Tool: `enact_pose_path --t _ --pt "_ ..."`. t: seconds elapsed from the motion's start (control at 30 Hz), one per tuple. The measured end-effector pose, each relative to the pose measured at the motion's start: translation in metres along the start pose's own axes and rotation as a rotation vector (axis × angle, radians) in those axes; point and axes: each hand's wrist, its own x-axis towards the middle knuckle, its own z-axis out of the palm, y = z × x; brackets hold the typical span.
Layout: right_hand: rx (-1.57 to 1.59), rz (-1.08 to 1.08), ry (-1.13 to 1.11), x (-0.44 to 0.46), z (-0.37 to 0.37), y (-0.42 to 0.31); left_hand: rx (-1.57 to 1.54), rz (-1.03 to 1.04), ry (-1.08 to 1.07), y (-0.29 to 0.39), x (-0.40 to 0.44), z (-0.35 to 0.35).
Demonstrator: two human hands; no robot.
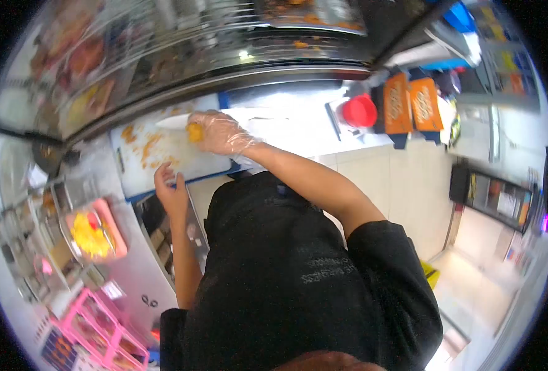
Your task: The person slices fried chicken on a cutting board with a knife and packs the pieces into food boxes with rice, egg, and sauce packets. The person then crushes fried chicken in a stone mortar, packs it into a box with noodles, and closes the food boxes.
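My right hand (221, 133), in a clear plastic glove, is closed over the cutting board. A pale knife blade (172, 122) sticks out to the left from under its fingers. At the fingertips is a yellow lump (195, 132); whether it is food or part of the handle I cannot tell. Brown-orange scraps (150, 148) lie scattered on the white cutting board (190, 162). My left hand (172, 184) hovers at the board's near edge, fingers apart and holding nothing.
A glass display case (224, 80) with racks runs behind the board. On the left, a pink tray (118, 232) holds yellow food, near a pink basket (76, 321). To the right are a red cup (359, 111) and orange packages (398, 105).
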Motion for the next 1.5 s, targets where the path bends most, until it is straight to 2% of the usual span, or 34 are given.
enact_pose_path --t 0.1,0.27,0.33,0.4,0.47,0.53,0.63,0.67,0.8,0.93,1.03,1.17,1.27,1.4,1.43,1.5 --pt "0.214 0.080 0.036 -0.040 -0.077 -0.010 -0.043 0.012 -0.097 0.012 0.002 0.018" --pt "0.334 -0.021 0.283 -0.132 -0.202 0.034 -0.008 0.186 -0.259 0.055 0.011 0.062" --pt "0.268 0.101 0.348 -0.179 -0.264 0.036 -0.006 0.225 -0.329 0.074 0.014 0.084" --pt "0.130 0.226 0.566 -0.225 -0.311 0.040 0.021 0.265 -0.379 0.101 0.011 0.108" --pt "0.115 0.260 0.699 -0.267 -0.364 0.048 0.023 0.311 -0.432 0.123 0.007 0.131" --pt "0.040 0.169 0.879 -0.301 -0.404 0.095 0.025 0.328 -0.489 0.139 0.001 0.153" --pt "-0.009 0.276 1.045 -0.356 -0.453 0.122 0.068 0.400 -0.543 0.160 -0.013 0.185" --pt "0.065 0.311 1.089 -0.370 -0.466 0.130 0.080 0.417 -0.561 0.168 -0.018 0.195" --pt "0.138 0.413 1.149 -0.412 -0.513 0.189 0.125 0.421 -0.640 0.193 -0.039 0.230" --pt "0.121 0.603 1.185 -0.429 -0.543 0.264 0.157 0.392 -0.654 0.203 -0.053 0.252" --pt "0.164 0.729 1.109 -0.432 -0.555 0.312 0.186 0.361 -0.634 0.205 -0.061 0.258" --pt "0.042 0.966 0.886 -0.433 -0.558 0.403 0.198 0.314 -0.616 0.208 -0.069 0.261" --pt "-0.091 0.975 0.863 -0.431 -0.546 0.447 0.240 0.305 -0.615 0.216 -0.071 0.261" --pt "0.080 0.931 0.827 -0.419 -0.540 0.402 0.262 0.316 -0.611 0.218 -0.075 0.263" --pt "0.114 0.829 0.840 -0.415 -0.538 0.389 0.271 0.313 -0.621 0.219 -0.075 0.264" --pt "0.397 0.609 0.823 -0.399 -0.535 0.346 0.279 0.307 -0.641 0.222 -0.076 0.268"
